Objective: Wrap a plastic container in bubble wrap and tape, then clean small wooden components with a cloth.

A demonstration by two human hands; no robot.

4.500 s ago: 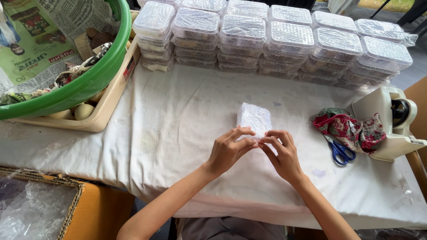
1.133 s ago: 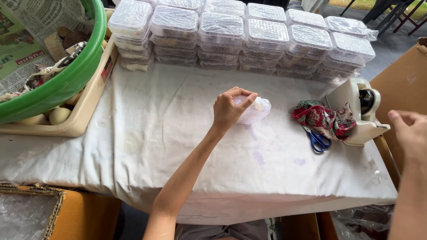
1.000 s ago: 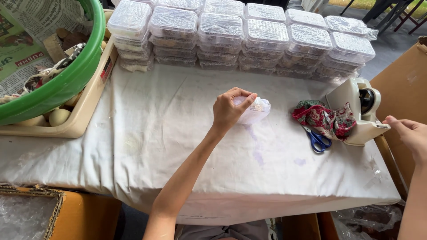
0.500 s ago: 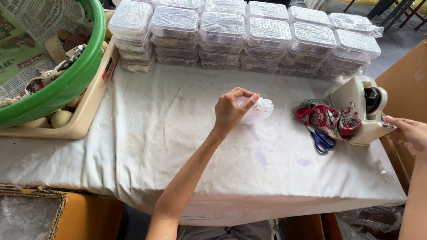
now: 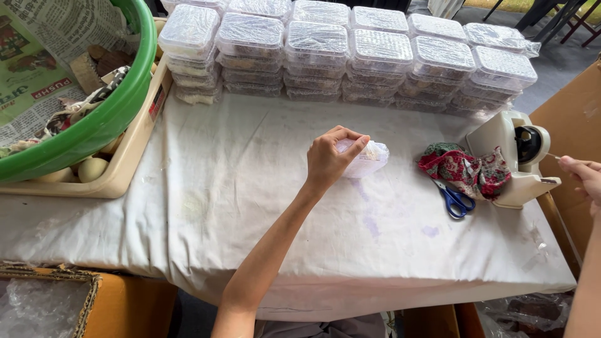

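Plastic box, small and clear, sits at the middle of the frame on the white cloth that covers the table, and the left hand is closed over its near-left side, fingers curled across the lid. At the right edge, the right hand pinches a thin strip of clear tape between thumb and fingertips; the strip runs back to the cream tape dispenser just left of that hand.

Lowest in the frame, at the lower left corner, lies an orange-brown box lined with clear plastic. Higher up, right of centre, blue-handled scissors rest on the cloth, their blades tucked under a crumpled red patterned rag, which touches the dispenser's base. A few faint purple stains mark the cloth below the small box.

On the left side a beige tray holds a large green basin (newspaper and scraps fill it), with a couple of pale round items wedged beneath its rim.

Along the top of the frame stand stacks of lidded clear containers, side by side in rows, well apart from the held box.
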